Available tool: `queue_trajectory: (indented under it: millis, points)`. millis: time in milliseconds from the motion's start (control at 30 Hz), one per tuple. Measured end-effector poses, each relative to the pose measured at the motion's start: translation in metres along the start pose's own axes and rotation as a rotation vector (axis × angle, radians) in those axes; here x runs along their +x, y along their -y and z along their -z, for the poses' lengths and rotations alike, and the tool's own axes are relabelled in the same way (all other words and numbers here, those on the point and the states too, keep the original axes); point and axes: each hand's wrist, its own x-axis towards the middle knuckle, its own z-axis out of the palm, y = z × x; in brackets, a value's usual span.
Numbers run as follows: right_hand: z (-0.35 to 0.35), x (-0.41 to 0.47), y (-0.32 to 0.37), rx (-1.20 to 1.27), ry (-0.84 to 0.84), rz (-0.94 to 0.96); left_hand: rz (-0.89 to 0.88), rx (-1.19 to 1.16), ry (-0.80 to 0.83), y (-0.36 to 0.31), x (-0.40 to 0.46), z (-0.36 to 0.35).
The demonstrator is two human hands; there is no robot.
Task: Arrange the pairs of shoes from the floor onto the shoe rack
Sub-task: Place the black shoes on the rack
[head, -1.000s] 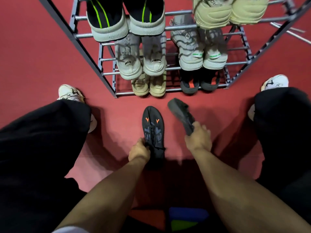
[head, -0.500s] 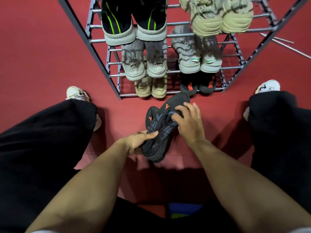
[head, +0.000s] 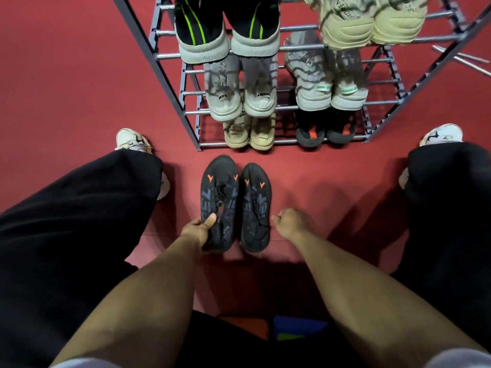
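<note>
Two black shoes with orange marks lie side by side on the red floor, toes toward the metal shoe rack [head: 170,83]. My left hand [head: 198,231] grips the heel end of the left black shoe [head: 219,192], thumb on top. The right black shoe [head: 255,205] lies flat beside it. My right hand [head: 288,223] hovers just right of that shoe's heel, fingers curled, holding nothing. The rack holds several pairs: black-and-green shoes [head: 225,27], beige shoes [head: 372,22], two grey pairs, tan shoes [head: 249,131] and black-and-red shoes [head: 325,130] at the bottom.
My knees in black trousers [head: 79,208] flank the shoes, with my white sneakers [head: 131,139] on the floor at either side. Loose metal rods [head: 462,59] lie on the floor right of the rack. A blue and green object [head: 295,328] sits below my arms.
The right shoe went from held up in my right hand to lying flat beside the left one. My right hand let go and drew back; my left hand keeps hold of the left shoe.
</note>
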Motion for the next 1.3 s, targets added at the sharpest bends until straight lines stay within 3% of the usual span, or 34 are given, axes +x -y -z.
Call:
queue_trajectory:
  millis: [100, 367, 500, 600, 700, 867, 967, 1100, 1167, 1300]
  points:
    - [-0.017, 0.002, 0.012, 0.105, 0.125, -0.088, 0.05, 0.126, -0.048, 0.014, 0.012, 0.002]
    - [-0.027, 0.024, 0.012, 0.275, 0.176, -0.199, -0.009, 0.29, -0.122, 0.005, 0.02, -0.013]
    - [-0.026, 0.027, 0.014, 0.318, -0.009, -0.175, 0.023, 0.2, -0.094, 0.008, 0.023, -0.011]
    - [-0.004, 0.019, 0.02, 0.607, 0.081, -0.251, 0.041, 0.111, -0.067, -0.003, 0.004, -0.015]
    - [0.035, 0.008, 0.029, 0.656, 0.183, -0.211, 0.043, 0.129, -0.035, -0.029, -0.026, -0.02]
    - [0.109, -0.042, 0.047, 0.608, 0.244, -0.134, -0.17, 0.31, -0.092, -0.08, -0.082, -0.013]
    - [0.142, -0.086, 0.042, 0.626, 0.173, -0.063, -0.284, 0.4, -0.07, -0.097, -0.127, -0.007]
    - [0.171, -0.118, 0.028, 0.686, 0.13, 0.025, -0.391, 0.306, 0.023, -0.111, -0.159, -0.001]
    - [0.194, -0.181, 0.006, 0.77, 0.009, 0.14, -0.515, 0.232, 0.082, -0.107, -0.222, 0.003]
    - [0.206, -0.208, -0.004, 0.873, -0.054, 0.192, -0.537, 0.231, 0.243, -0.117, -0.253, 0.004]
